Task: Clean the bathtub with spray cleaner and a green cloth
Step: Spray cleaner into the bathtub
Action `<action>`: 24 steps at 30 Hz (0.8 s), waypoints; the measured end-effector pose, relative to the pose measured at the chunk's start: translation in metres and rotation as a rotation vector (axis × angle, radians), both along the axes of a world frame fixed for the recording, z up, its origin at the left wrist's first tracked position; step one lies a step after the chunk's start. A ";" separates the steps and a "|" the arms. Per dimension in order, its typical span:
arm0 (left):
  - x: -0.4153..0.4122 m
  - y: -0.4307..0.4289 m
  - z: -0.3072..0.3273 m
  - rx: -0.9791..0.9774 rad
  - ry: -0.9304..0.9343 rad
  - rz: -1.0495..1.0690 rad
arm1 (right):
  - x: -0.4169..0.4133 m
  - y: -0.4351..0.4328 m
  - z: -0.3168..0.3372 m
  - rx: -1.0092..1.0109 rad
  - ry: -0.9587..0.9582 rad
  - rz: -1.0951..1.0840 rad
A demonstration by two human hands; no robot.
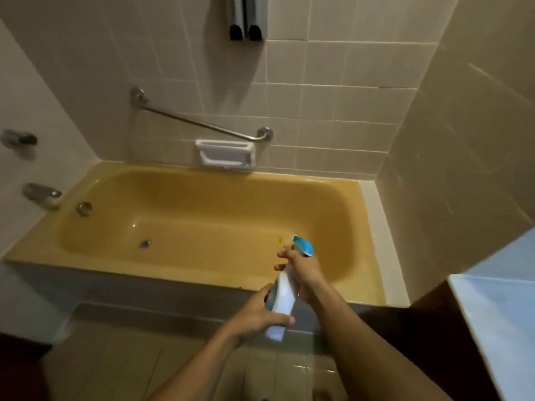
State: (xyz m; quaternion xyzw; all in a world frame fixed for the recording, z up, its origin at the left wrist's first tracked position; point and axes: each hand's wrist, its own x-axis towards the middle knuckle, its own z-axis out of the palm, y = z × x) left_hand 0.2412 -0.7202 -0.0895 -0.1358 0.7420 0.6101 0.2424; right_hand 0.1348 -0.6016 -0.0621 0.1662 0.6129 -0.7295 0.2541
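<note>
A white spray bottle [283,296] with a blue trigger head is held over the near rim of the yellow bathtub [202,273]. My right hand [301,270] grips its neck, fingers at the trigger, nozzle pointing into the tub. My left hand [260,314] grips the lower body of the bottle. A small yellow speck [279,240] lies on the tub floor in front of the nozzle. The drain [145,243] sits at the left of the tub floor. No green cloth is in view.
A tub spout [42,194] and a valve [18,139] stick out of the left wall. A slanted grab bar [199,124] and a white soap dish [225,154] are on the back wall. A pale counter [498,290] stands at right. Tiled floor lies below.
</note>
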 end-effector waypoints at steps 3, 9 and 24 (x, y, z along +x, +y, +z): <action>0.002 -0.016 -0.011 0.009 -0.059 0.025 | -0.002 -0.022 -0.020 0.083 -0.098 -0.036; -0.018 -0.024 -0.018 0.021 -0.101 0.103 | -0.036 -0.034 -0.035 0.050 -0.128 0.031; -0.094 -0.016 -0.013 -0.056 -0.046 0.202 | -0.120 -0.048 -0.037 0.045 -0.062 0.033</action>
